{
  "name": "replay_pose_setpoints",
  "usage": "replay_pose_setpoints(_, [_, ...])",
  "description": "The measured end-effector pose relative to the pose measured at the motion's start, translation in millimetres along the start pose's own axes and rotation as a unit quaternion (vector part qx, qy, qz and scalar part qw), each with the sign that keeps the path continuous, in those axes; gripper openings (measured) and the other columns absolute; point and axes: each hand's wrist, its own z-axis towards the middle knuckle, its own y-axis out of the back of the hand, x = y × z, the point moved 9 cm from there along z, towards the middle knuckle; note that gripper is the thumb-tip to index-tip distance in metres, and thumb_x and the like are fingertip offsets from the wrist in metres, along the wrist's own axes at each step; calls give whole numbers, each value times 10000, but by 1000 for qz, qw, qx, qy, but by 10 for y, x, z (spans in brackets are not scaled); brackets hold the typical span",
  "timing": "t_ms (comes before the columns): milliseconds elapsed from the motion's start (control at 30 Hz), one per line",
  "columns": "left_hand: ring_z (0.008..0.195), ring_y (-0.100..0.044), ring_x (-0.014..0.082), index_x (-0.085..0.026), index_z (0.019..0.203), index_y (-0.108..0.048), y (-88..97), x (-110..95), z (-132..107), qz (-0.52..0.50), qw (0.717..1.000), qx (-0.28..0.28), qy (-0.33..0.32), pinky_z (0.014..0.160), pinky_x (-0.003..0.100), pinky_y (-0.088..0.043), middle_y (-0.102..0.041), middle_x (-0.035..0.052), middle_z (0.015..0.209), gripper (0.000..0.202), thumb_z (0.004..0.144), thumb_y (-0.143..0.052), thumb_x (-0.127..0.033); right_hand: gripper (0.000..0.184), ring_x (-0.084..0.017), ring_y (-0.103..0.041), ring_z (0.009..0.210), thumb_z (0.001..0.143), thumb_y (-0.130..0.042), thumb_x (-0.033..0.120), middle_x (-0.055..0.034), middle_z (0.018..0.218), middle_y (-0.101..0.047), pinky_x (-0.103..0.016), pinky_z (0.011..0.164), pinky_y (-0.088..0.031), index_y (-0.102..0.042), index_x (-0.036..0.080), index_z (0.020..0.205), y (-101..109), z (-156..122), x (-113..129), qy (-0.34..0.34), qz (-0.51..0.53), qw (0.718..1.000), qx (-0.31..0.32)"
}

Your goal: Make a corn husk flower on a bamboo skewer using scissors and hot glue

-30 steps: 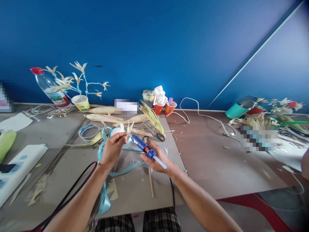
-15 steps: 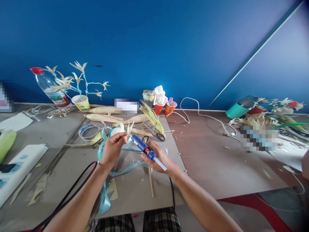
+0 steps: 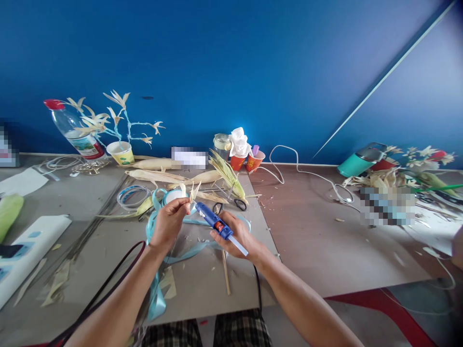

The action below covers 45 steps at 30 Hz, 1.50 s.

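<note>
Between the thumb and fingers of my left hand (image 3: pixel 170 219) is pinched a small corn husk flower (image 3: pixel 193 193), its pale petals pointing up. My right hand (image 3: pixel 237 233) is wrapped round a blue hot glue gun (image 3: pixel 213 220), with a translucent glue stick (image 3: pixel 238 245) poking out of its back end. The gun's nozzle is at the flower's base; whether the two touch I cannot tell. Light-blue ribbon (image 3: pixel 195 251) loops over the table around and under my hands. Behind my right hand lie scissors (image 3: pixel 239 205), partly hidden.
Corn husks (image 3: pixel 155 177) and a husked cob (image 3: pixel 231 178) lie behind my hands. At the back left, a yellow cup (image 3: pixel 121 153) holds husk-flower branches beside a plastic bottle (image 3: pixel 81 135). Red cups (image 3: pixel 255 161) stand at the wall. A white power strip (image 3: pixel 36 250) lies left, thin wires (image 3: pixel 97 207) nearby.
The glue gun has shifted very slightly to the left with my right hand. My left hand keeps its pinch on the husk flower in nearly the same place.
</note>
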Motion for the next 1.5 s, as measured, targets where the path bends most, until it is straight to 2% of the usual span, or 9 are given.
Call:
replay_pose_setpoints(267, [678, -523, 141, -199, 648, -625, 2, 93, 20, -3, 1000, -4, 7, 687, 235, -405, -564, -33, 623, 136, 710, -592, -315, 158, -156, -466, 619, 807, -508, 338, -10, 705, -493, -250, 592, -357, -414, 215, 773, -31, 2, 19, 11, -23, 1000, 12])
replay_pose_setpoints(400, [686, -526, 139, -200, 590, -587, 5, 61, 14, 12, 1000, -3, -2, 675, 226, -401, -581, -30, 645, 153, 703, -587, -302, 167, -160, -484, 635, 812, -505, 359, -9, 712, -497, -253, 607, -358, -424, 215, 781, -14, 2, 0, 6, -21, 1000, 8])
replay_pose_setpoints(567, [636, -516, 135, -199, 667, -623, -4, 42, -1, 12, 1000, -3, 11, 638, 227, -405, -567, -34, 622, 134, 700, -592, -325, 177, -152, -477, 620, 809, -515, 372, -8, 717, -508, -247, 594, -357, -434, 215, 798, -14, 4, -38, -2, -23, 1000, 4])
replay_pose_setpoints(700, [644, -514, 128, -194, 640, -624, -4, 38, 3, 15, 1000, -4, 5, 647, 221, -408, -571, -31, 625, 142, 708, -588, -313, 149, -161, -489, 641, 804, -520, 341, -20, 728, -523, -251, 597, -366, -440, 215, 801, -22, 6, -12, 3, -30, 1000, 10])
replay_pose_setpoints(867, [614, -512, 133, -197, 697, -651, -1, 40, 6, 8, 1000, -8, 10, 632, 233, -413, -575, -29, 614, 145, 691, -595, -331, 170, -156, -485, 624, 805, -527, 357, -14, 720, -515, -248, 588, -364, -431, 217, 787, 1, 10, -35, -6, -28, 1000, -2])
replay_pose_setpoints(1033, [635, -510, 132, -196, 630, -625, -5, 16, -7, 1, 1000, -10, 15, 653, 228, -413, -564, -29, 613, 130, 683, -600, -312, 160, -164, -492, 642, 807, -513, 346, -15, 715, -517, -251, 598, -365, -418, 221, 779, -20, 11, -12, 7, -32, 999, 9])
replay_pose_setpoints(1267, [614, -503, 132, -197, 676, -643, -10, 18, -10, 0, 1000, -7, 9, 638, 233, -409, -566, -32, 602, 118, 687, -602, -307, 206, -160, -480, 630, 810, -517, 394, -6, 702, -494, -249, 597, -359, -410, 222, 775, 14, 4, -79, -13, -27, 999, -10])
replay_pose_setpoints(1500, [647, -521, 139, -203, 591, -610, -1, 20, 1, 9, 1000, -11, 8, 652, 234, -411, -581, -25, 625, 148, 692, -593, -310, 198, -155, -474, 625, 802, -524, 373, -4, 691, -496, -245, 586, -358, -404, 222, 754, -8, 8, -43, -3, -30, 1000, 7])
